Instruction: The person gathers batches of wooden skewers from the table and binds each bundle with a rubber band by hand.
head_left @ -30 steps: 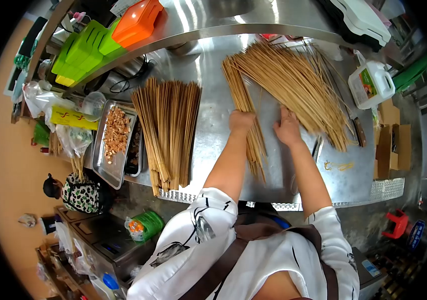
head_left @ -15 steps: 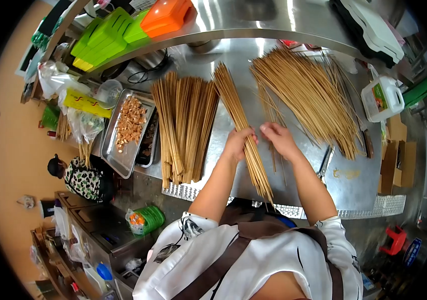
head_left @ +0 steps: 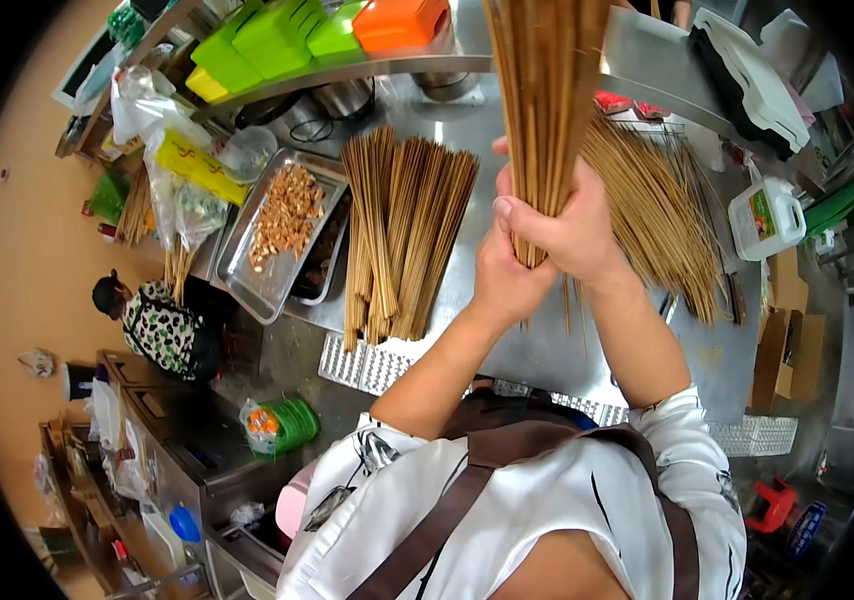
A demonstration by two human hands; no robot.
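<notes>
A bundle of thin wooden skewers [head_left: 545, 110] stands upright in front of me, raised above the steel table. Both my left hand [head_left: 510, 270] and my right hand [head_left: 582, 225] are closed around its lower end, pressed against each other. Left of them, several bundles of skewers [head_left: 412, 235] lie side by side on the table. To the right spreads a large loose pile of skewers [head_left: 652, 215], partly hidden behind my right hand. The raised bundle's top runs out of view.
A metal tray [head_left: 247, 285] of chopped brown pieces sits at the left. Green boxes [head_left: 277, 40] and an orange box [head_left: 399, 25] stand on the shelf above. A knife handle [head_left: 737, 298] and white jug [head_left: 767, 220] are at the right. Another person [head_left: 167, 325] is at far left.
The skewer bundle has gone from leaning low over the table to upright and raised. My right hand, earlier apart from it, now grips it along with my left. The view has shifted slightly.
</notes>
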